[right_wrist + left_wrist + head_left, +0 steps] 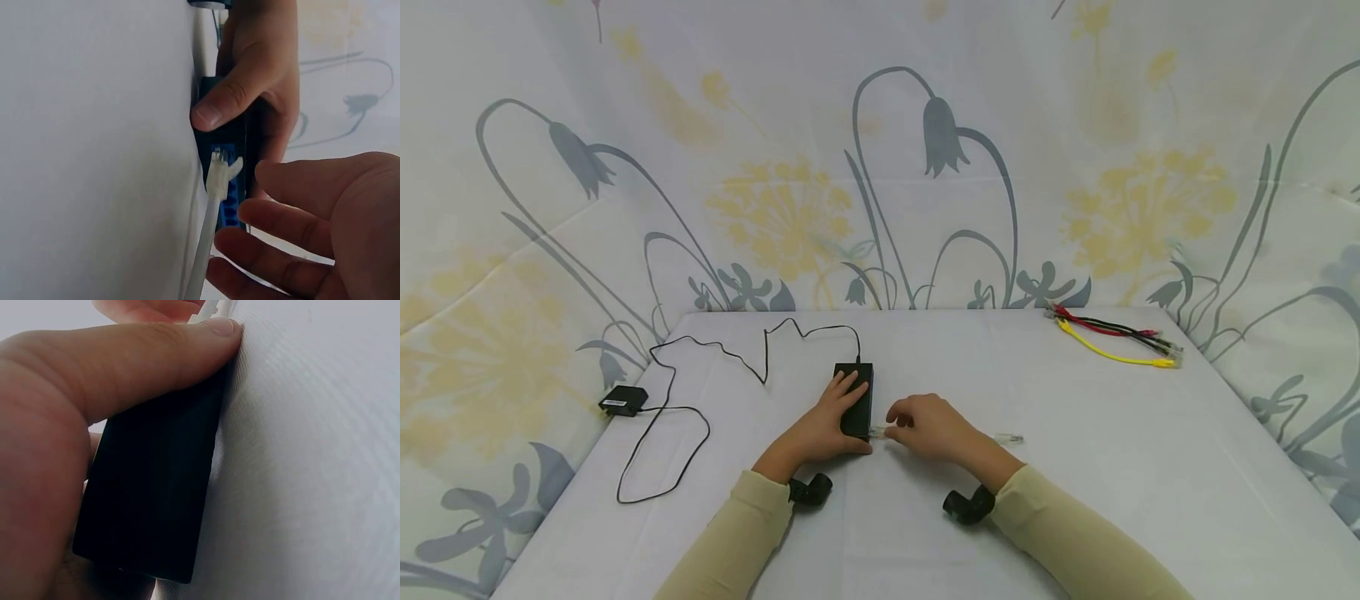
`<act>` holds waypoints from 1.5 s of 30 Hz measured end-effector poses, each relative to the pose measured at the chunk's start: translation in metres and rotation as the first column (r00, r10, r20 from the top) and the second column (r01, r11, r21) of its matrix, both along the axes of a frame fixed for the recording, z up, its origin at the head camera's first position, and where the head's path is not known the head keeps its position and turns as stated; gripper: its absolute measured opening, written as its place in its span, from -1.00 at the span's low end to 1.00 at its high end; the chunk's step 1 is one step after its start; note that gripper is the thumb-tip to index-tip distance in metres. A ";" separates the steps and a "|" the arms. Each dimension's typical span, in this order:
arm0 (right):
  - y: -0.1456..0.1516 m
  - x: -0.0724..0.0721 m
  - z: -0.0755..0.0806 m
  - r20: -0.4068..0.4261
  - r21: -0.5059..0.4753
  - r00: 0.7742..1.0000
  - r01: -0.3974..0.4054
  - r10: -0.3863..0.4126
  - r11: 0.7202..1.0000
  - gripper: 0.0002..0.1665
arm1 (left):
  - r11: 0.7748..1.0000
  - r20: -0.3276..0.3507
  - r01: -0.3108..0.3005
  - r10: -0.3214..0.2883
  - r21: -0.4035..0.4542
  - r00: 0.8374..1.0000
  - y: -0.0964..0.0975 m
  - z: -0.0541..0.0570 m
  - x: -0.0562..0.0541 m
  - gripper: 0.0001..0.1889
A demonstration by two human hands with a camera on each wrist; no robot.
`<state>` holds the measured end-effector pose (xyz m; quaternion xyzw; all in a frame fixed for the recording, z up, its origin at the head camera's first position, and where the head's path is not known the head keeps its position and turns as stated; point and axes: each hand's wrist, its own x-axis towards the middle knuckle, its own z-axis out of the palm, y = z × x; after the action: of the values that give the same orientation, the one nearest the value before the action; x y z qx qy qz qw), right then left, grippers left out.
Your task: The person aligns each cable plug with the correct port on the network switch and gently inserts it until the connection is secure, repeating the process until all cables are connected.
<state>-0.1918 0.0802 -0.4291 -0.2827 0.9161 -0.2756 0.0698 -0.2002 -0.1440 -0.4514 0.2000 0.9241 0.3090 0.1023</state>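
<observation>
Gripping the black box (pixel 862 410), the left hand (pixel 827 429) sets its thumb against the near end and its fingers across the top. Only the right wrist view shows blue ports (pixel 231 203), on the side facing the right hand (pixel 936 425), with a white cable (pixel 202 247) ending there in a plug (pixel 217 180); how far in it sits cannot be told. Beside that plug, the right hand's fingers are relaxed and parted. The head view alone takes in one adapter (pixel 624 401), left of the left hand, its black cord looping past those fingertips to the one box. Two plugs show near the right hand, counting a second plug (pixel 1008 438) past its wrist. Well beyond that hand lie one yellow cable (pixel 1105 354), one red cable (pixel 1082 319) and uncountable black ones.
</observation>
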 end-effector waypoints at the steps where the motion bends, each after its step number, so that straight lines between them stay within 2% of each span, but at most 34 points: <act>1: 0.001 -0.001 0.000 0.003 0.006 1.000 0.001 -0.001 1.000 -0.73 | 1.000 -0.002 0.001 -0.001 -0.003 1.000 0.000 0.000 0.000 0.03; 14: 0.027 -0.021 0.003 -0.013 0.011 0.997 0.070 -0.070 0.997 -0.74 | 1.000 -0.006 0.003 -0.003 -0.011 1.000 0.000 0.000 0.000 0.03; 24: 0.056 -0.036 0.006 -0.033 -0.031 0.996 0.080 -0.081 0.996 -0.69 | 1.000 -0.006 0.004 -0.004 -0.008 1.000 0.000 0.000 0.000 0.04; 32: 0.073 -0.045 0.010 -0.023 -0.022 0.989 0.148 -0.149 0.989 -0.66 | 1.000 -0.002 0.008 -0.008 -0.009 1.000 -0.001 0.000 0.000 0.04; 45: 0.104 -0.062 0.006 -0.023 -0.034 0.971 0.238 -0.239 0.971 -0.65 | 1.000 0.000 0.017 -0.017 -0.014 1.000 -0.001 -0.002 -0.001 0.04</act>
<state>-0.2540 0.1846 -0.4230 -0.1754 0.9399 -0.2922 0.0196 -0.2017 -0.1454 -0.4531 0.2071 0.9246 0.3016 0.1062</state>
